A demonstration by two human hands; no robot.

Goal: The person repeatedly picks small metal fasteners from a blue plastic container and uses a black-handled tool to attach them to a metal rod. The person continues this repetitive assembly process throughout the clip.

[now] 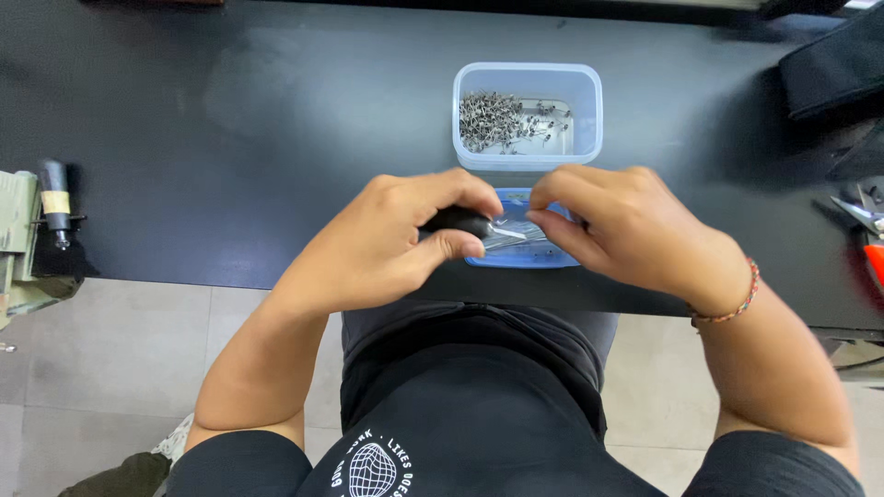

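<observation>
While the person sat close against the table edge at the bottom centre of the frame, the left hand (pixel 391 244) was wrapped shut around a black tool handle (pixel 458 221), and the right hand (pixel 622 230) pinched its thumb and fingers together on thin metal pieces (pixel 511 237) at the tool's tip, just over a blue lid (pixel 520 258) lying flat at the table's near edge. The work looked fine and fiddly, so it probably called for a steady left grip, a light right pinch, and both hands kept low over the lid so that anything dropped landed there. Just beyond, at centre top, stood a clear plastic tub (pixel 527 115) with a heap of small metal parts (pixel 493 120) in its left half. The black table (pixel 230 120) was matte and faintly smudged. At the left edge a dark-handled tool (pixel 53 198) rested on a pale stand; red-handled tools (pixel 867 230) lay at the right edge, and a dark bag (pixel 833 64) at upper right. Pale floor tiles (pixel 110 350) showed below.
</observation>
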